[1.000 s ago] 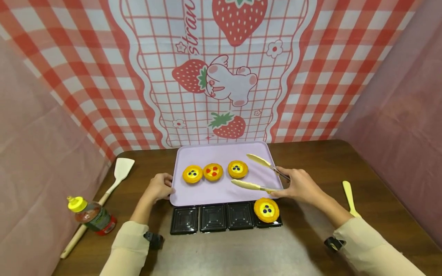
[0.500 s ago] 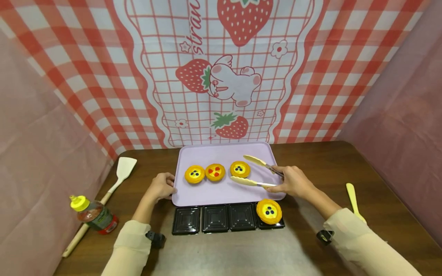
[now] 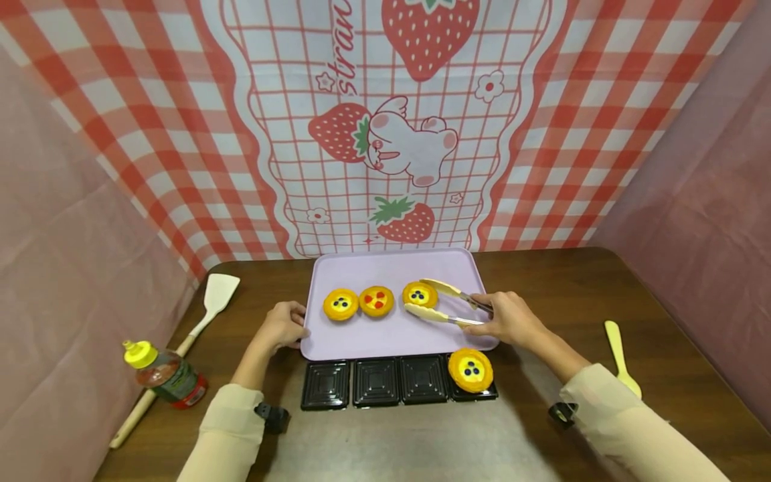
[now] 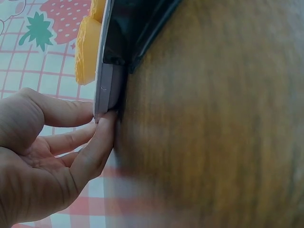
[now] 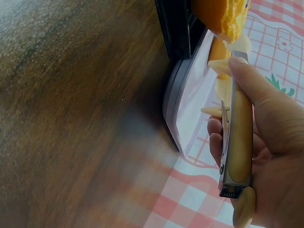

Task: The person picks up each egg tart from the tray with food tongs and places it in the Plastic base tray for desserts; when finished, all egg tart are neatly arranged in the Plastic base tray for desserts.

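Observation:
My right hand (image 3: 512,320) grips a pair of cream-tipped metal tongs (image 3: 446,317). Their spread tips stand on either side of a blueberry-topped egg tart (image 3: 419,294), the right-hand one of three tarts on the lilac tray (image 3: 361,338). In the right wrist view the tongs' handle (image 5: 239,137) lies between thumb and fingers. My left hand (image 3: 282,326) pinches the tray's left edge, the thumb above and a finger at its underside in the left wrist view. Further left on the tray sit a strawberry-topped tart (image 3: 376,302) and another blueberry tart (image 3: 340,305), side by side.
In front of the tray runs a row of black square plastic holders (image 3: 376,381); a blueberry tart (image 3: 470,370) sits in the rightmost. A yellow-capped bottle (image 3: 165,376) and a white spatula (image 3: 219,292) lie at left, a small yellow utensil (image 3: 620,355) at right.
The tongs have moved slightly left, and their tips have narrowed from wide apart to close around the right-hand tart. My left hand stays at the tray's edge. The view has shifted slightly.

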`<state>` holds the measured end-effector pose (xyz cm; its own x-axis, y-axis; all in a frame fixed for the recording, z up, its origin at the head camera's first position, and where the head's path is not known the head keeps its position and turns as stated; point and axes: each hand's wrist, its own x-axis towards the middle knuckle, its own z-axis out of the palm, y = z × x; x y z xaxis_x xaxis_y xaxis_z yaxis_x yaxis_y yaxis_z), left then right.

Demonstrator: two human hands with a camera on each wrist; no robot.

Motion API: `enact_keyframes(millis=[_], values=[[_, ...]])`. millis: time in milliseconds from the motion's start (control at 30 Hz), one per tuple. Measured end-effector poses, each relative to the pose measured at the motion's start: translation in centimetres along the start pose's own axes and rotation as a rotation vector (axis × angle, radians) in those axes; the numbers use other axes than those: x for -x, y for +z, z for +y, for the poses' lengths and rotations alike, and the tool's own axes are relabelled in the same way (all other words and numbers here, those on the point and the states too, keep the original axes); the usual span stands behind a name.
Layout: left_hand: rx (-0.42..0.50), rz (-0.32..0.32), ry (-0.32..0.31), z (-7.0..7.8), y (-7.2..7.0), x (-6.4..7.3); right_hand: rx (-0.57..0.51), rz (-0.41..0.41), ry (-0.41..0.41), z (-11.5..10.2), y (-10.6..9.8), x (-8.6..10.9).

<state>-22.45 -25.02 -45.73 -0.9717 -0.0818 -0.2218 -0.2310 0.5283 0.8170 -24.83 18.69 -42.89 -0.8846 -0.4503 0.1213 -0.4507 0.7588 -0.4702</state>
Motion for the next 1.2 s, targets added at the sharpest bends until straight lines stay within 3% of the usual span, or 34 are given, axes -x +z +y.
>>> enact_keyframes(millis=[433,767,967,1200], values=[[0.009,0.001,0.004,-0.1,0.0,0.0,0.004,0.019,-0.014,-0.1,-0.1,0.2],[0.012,-0.008,0.018,0.0,-0.2,0.4,0.001,0.048,-0.038,-1.1,-1.8,0.7],[0.033,-0.026,0.046,0.0,-0.4,0.4,-0.009,0.057,-0.05,-1.3,-2.8,1.6],[0.022,-0.008,0.007,0.3,-0.1,0.6,-0.024,0.061,-0.07,-2.4,-4.1,3.4]])
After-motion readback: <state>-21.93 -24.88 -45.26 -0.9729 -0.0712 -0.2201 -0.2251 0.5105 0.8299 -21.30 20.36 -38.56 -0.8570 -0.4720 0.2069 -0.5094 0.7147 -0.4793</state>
